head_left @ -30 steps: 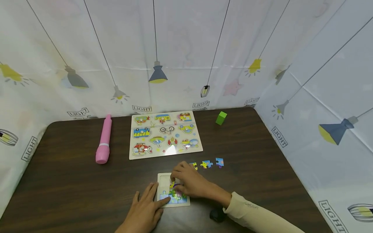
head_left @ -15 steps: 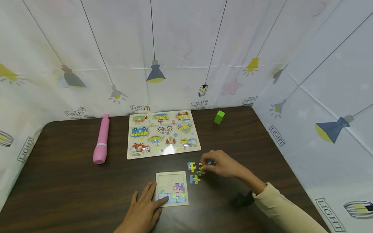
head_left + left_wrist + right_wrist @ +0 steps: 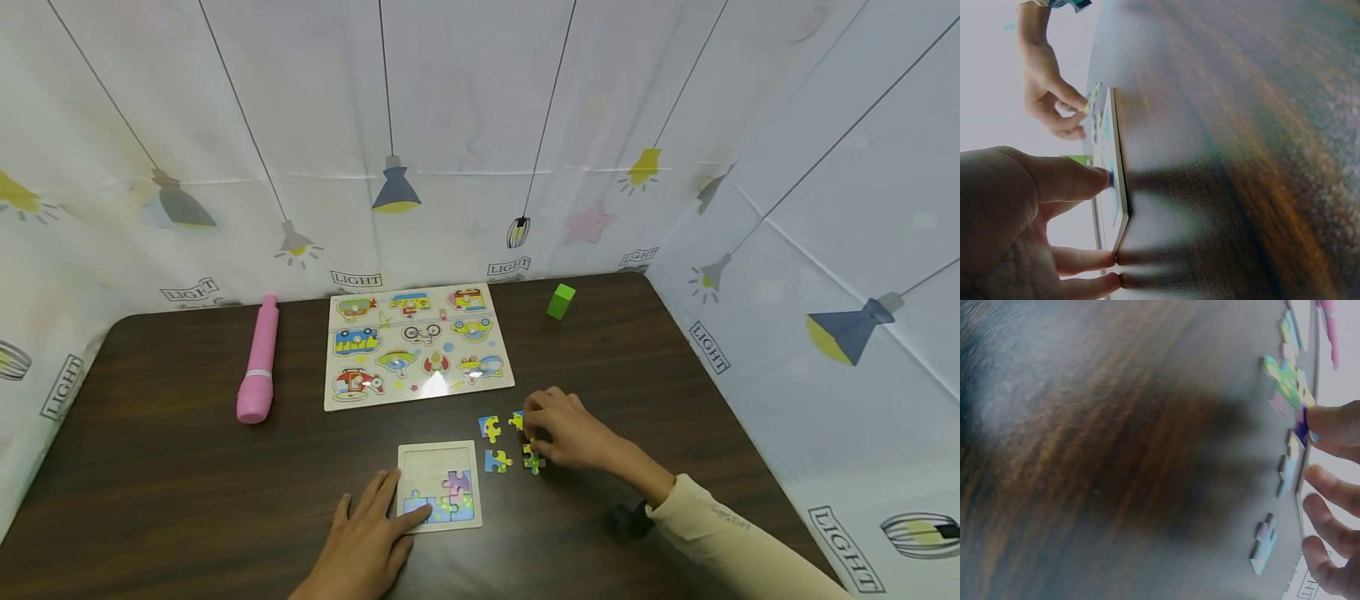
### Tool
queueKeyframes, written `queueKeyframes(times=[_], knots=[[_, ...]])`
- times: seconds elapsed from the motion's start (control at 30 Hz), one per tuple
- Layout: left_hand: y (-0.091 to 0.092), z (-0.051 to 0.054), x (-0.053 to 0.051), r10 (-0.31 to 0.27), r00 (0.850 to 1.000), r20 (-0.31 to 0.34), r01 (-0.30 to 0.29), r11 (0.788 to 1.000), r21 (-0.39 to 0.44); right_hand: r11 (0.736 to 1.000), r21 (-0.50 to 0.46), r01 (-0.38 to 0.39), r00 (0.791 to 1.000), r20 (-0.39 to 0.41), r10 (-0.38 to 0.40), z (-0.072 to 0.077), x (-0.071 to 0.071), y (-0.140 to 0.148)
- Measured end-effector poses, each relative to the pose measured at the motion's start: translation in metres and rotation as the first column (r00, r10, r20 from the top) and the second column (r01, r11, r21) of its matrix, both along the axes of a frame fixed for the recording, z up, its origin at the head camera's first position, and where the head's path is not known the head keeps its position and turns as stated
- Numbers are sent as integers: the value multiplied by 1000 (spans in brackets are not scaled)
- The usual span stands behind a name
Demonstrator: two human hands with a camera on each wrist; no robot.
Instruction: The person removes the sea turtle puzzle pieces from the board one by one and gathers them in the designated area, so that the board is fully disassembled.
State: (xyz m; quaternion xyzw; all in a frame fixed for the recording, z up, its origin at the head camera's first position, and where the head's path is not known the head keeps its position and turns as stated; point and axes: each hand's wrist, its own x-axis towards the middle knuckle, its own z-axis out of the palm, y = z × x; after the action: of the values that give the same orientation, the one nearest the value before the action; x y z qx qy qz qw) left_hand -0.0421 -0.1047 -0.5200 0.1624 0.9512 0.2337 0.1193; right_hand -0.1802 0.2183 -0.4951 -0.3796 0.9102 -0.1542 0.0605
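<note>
My left hand (image 3: 363, 533) rests at the left edge of a small wooden puzzle tray (image 3: 427, 467), its fingers fairly straight and the thumb pressing on a blue piece inside. Several joined jigsaw pieces (image 3: 459, 505) fill the tray's bottom and lower right. To the right of the tray, my right hand (image 3: 567, 431) pinches a green and yellow jigsaw piece (image 3: 533, 459). The right wrist view shows the thumb (image 3: 1330, 425) against this piece's purple part. Loose blue and yellow pieces (image 3: 490, 428) lie between tray and right hand; the hand partly covers one piece (image 3: 516, 420).
A larger peg puzzle board (image 3: 420, 346) with vehicle pictures lies behind the tray. On the left is a pink microphone-shaped toy (image 3: 259, 358), and a green block (image 3: 561, 302) stands at the back right. A printed curtain (image 3: 465, 108) borders the dark table (image 3: 150, 467).
My right hand has moved from over the tray to the loose pieces on its right, carrying the green and yellow jigsaw piece out. The left hand keeps its place on the tray.
</note>
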Motion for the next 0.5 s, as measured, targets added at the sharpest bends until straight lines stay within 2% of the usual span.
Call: queueKeyframes(times=[0.13,0.37,0.5], knots=[[0,-1,0,-4,1000,-9,4,1000,6,999,21,27,996,-81,-26,-4,2,-4],[1,-1,0,-1,1000,5,1,1000,4,998,58,0,984,-177,10,-12,3,-4],[1,-2,-1,-4,1000,4,4,1000,-2,999,47,-11,976,-216,21,-12,5,-7]])
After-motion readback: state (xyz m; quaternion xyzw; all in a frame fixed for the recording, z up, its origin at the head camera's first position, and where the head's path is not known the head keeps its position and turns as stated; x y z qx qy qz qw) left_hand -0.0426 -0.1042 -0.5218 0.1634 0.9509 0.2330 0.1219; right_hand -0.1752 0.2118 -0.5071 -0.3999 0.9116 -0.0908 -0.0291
